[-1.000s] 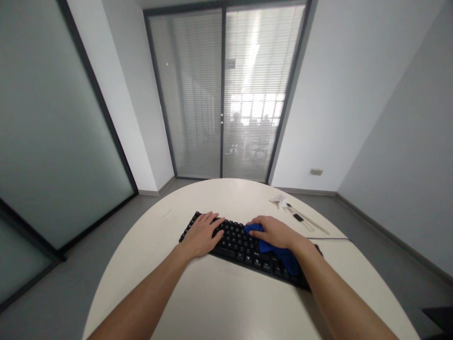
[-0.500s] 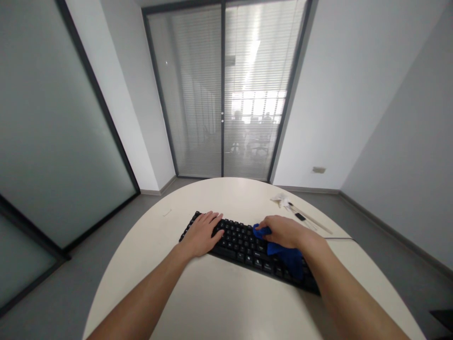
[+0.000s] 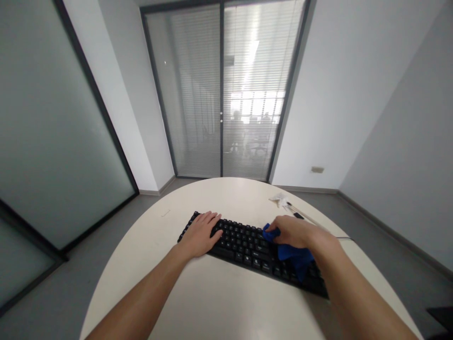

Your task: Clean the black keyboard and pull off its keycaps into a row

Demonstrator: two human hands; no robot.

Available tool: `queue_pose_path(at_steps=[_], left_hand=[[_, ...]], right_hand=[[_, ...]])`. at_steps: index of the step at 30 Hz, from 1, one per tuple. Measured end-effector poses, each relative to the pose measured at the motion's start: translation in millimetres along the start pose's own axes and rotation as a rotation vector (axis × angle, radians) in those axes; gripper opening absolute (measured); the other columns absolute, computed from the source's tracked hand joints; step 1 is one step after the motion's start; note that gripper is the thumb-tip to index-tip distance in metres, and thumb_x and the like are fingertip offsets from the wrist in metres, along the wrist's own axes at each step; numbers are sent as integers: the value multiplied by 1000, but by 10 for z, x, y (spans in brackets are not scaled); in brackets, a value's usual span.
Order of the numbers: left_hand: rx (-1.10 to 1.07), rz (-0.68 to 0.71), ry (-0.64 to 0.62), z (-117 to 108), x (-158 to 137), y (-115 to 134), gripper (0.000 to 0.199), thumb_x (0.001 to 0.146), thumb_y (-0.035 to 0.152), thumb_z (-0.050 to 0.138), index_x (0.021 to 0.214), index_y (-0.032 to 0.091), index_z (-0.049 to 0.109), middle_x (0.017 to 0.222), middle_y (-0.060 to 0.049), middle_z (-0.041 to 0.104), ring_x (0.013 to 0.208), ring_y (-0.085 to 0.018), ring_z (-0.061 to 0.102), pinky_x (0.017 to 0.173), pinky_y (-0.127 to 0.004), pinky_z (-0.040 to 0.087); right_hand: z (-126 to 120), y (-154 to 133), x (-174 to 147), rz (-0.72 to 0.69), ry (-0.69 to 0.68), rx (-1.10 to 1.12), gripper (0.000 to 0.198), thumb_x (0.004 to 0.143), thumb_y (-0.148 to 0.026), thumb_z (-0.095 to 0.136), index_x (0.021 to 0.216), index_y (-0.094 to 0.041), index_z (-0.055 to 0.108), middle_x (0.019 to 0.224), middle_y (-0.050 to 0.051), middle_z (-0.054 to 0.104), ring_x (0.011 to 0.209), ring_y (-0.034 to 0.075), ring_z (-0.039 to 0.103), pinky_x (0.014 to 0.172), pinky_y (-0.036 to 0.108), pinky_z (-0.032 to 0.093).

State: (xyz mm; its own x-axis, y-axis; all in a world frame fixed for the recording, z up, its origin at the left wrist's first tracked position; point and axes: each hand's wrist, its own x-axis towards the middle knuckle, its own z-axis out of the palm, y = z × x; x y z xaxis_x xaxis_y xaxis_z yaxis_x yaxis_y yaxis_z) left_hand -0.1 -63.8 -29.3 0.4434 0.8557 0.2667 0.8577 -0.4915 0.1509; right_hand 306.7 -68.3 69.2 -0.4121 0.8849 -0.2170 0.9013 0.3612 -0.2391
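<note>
A black keyboard [image 3: 244,243] lies slanted on the white round table [image 3: 212,297], its right end nearer to me. Flat on its left end rests my left hand [image 3: 201,234], fingers stretched out and thumb apart. My right hand [image 3: 292,230] is closed on a blue cloth [image 3: 295,257] over the right half of the keys. A bunched bit of the cloth pokes out at the fingertips, and the rest hangs below the palm onto the keys. My right forearm hides part of the keyboard's right end.
Behind my right hand lie a small clear plastic wrapper [image 3: 279,199] and a thin brush-like stick [image 3: 307,217]. A dark cable [image 3: 345,238] runs toward the table's right edge. A thin bent strand [image 3: 166,213] lies at left. Glass doors [image 3: 222,94] with blinds stand beyond.
My right hand has slid to the right along the keyboard, taking the blue cloth with it. The left hand keeps its place on the left end.
</note>
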Motion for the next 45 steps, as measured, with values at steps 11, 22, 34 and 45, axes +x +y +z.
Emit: queue_pose_path(at_steps=[11, 22, 34, 45], left_hand=[[6, -11, 26, 15, 7, 12, 54, 101, 49, 39, 147, 21, 45, 151, -7, 48, 142, -27, 38, 119, -46, 26], [21, -11, 38, 12, 12, 38, 54, 100, 47, 40, 146, 20, 46, 150, -8, 49, 140, -28, 39, 119, -46, 28], [5, -22, 22, 0, 7, 38, 54, 100, 48, 39, 147, 22, 45, 151, -7, 48, 142, -27, 37, 120, -46, 26], [1, -5, 29, 45, 15, 2, 55, 101, 49, 37, 147, 21, 44, 151, -8, 47, 142, -28, 37, 119, -47, 26]], right_hand=[[229, -389, -91, 9, 45, -265, 31, 91, -22, 54, 111, -11, 75, 105, 22, 75, 103, 37, 71, 90, 45, 54], [656, -130, -344, -142, 247, -120, 49, 96, -25, 43, 143, -16, 53, 150, 15, 49, 137, 31, 47, 115, 50, 37], [532, -384, -540, -231, 129, -67, 47, 77, -9, 57, 118, -25, 74, 121, 11, 70, 110, 29, 66, 98, 41, 50], [427, -408, -545, -252, 272, 57, 30, 86, -24, 61, 113, -30, 74, 111, 5, 71, 100, 24, 67, 91, 35, 53]])
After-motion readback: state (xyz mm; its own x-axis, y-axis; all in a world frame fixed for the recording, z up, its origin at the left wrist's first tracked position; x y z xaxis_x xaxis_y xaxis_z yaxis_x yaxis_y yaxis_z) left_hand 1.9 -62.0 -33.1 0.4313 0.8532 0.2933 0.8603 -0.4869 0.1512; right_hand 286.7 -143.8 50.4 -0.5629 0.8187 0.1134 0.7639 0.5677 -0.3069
